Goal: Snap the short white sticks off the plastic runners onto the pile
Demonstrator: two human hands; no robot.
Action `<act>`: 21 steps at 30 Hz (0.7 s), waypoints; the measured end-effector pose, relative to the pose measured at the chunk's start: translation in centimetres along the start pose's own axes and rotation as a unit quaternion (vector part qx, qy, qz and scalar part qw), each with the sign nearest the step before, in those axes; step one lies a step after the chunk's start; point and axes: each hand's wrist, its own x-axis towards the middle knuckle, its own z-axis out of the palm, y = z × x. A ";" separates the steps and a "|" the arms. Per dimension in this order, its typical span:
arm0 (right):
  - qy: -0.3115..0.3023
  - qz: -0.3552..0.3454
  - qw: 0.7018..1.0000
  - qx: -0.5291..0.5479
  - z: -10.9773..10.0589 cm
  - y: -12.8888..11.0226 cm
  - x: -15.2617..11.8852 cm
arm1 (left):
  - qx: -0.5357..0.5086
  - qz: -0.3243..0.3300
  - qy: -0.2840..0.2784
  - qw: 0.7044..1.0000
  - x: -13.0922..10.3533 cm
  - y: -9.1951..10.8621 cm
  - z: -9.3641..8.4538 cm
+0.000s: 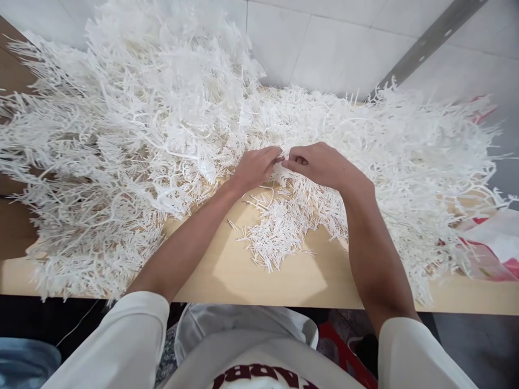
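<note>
My left hand (256, 168) and my right hand (320, 165) meet fingertip to fingertip over the middle of the table, each closed in a pinch. Between them is a thin white branched plastic piece, mostly hidden by the fingers and hard to tell from the white mass behind. Just below my hands lies a loose heap of short white sticks (279, 229). A tall pile of white branched plastic pieces (162, 108) rises on the left. Another tangled pile of these pieces (413, 156) lies to the right of my right forearm.
The pale wooden tabletop (243, 283) ends at a front edge close to my body. A red and white plastic bag (490, 243) lies at the right end. Behind stand a tiled wall (336, 48) and a slanted metal bar (430, 43). Brown cardboard (16, 227) is at the left.
</note>
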 end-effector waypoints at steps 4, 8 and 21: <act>-0.073 0.004 0.997 -0.032 -1.5 -1.0 -0.9 | -0.025 0.030 -0.011 0.999 0.1 -0.2 0.1; -0.225 0.002 0.974 -0.003 -2.7 -1.3 -2.4 | -0.076 -0.081 0.054 0.992 0.5 -1.0 -0.1; 0.036 0.038 0.998 0.036 0.2 -0.6 0.3 | 0.038 -0.003 -0.021 0.999 -0.1 0.2 -0.3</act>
